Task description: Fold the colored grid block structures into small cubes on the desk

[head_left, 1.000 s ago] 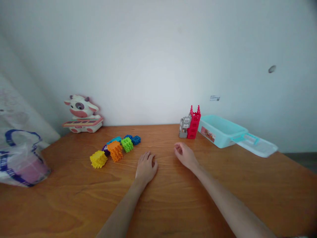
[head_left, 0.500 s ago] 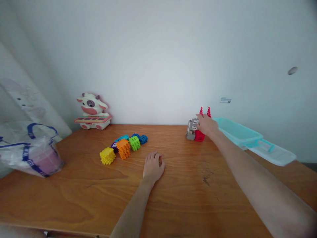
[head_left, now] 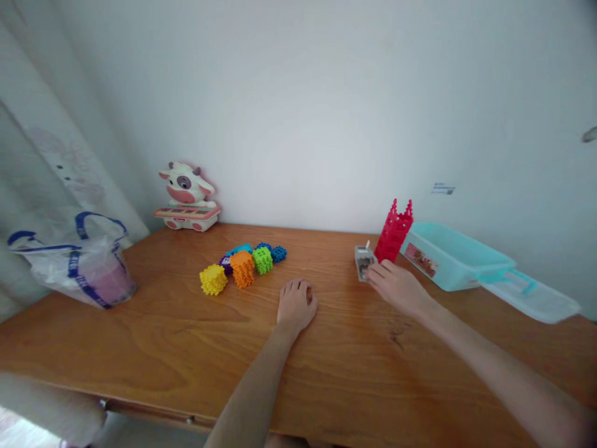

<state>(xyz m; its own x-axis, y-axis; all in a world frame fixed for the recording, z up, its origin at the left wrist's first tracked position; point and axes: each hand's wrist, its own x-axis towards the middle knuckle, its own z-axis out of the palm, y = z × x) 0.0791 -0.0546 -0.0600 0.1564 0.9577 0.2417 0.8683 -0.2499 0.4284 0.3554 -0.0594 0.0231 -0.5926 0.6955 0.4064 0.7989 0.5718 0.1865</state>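
Observation:
My right hand (head_left: 394, 283) reaches to the right part of the table, its fingers closed on the near right corner of a grey building block (head_left: 364, 261). The block now shows a flat, framed face, and the fingertips partly cover its edge. Just behind the fingers stands a stack of red building blocks (head_left: 394, 233), tall and leaning a little right, with two spiky prongs on top. My left hand (head_left: 296, 306) rests palm down on the table, fingers loosely bent and the thumb apart, with bare wood visible in the gap.
Yellow (head_left: 213, 279), orange (head_left: 243, 269), green (head_left: 263, 260) and blue (head_left: 278, 254) blocks cluster left of centre. A turquoise box (head_left: 454, 274) with its lid (head_left: 532, 298) folded out stands right. A cow toy keyboard (head_left: 188, 199) and a clear bag (head_left: 100, 274) are left.
My right hand has come down and nearer from the top of the red stack to the grey block. The grey block has tipped over, and the red stack now shows whole. The left hand stays put.

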